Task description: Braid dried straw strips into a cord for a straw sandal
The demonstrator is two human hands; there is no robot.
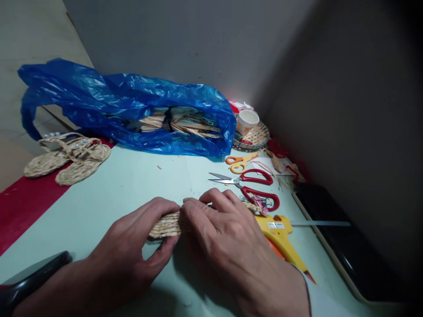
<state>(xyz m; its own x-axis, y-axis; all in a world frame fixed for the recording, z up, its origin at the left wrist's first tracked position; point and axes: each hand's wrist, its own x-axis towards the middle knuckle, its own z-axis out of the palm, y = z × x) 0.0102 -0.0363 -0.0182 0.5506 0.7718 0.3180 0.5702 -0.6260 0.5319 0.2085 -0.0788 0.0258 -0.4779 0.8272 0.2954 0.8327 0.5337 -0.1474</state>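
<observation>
Between my two hands is a woven straw piece [167, 226], made of pale twisted cords lying side by side. My left hand [135, 242] pinches its left end, thumb below and fingers on top. Over the right part lies my right hand [228, 237], its fingers bent down onto the straw and hiding much of it. Just beyond my right hand, red-handled scissors [259, 177] lie with their blades apart, pointing left. A yellow glue gun [280, 237] rests to the right of that hand, partly covered by it.
A blue plastic bag [125, 94] holding a tied straw bundle [185, 121] lies at the back. Two straw sandals [82, 163] sit left. Orange-and-yellow scissors [241, 163], a woven basket [261, 136] with a paper cup [247, 121], and a dark phone-like slab [343, 246] are right.
</observation>
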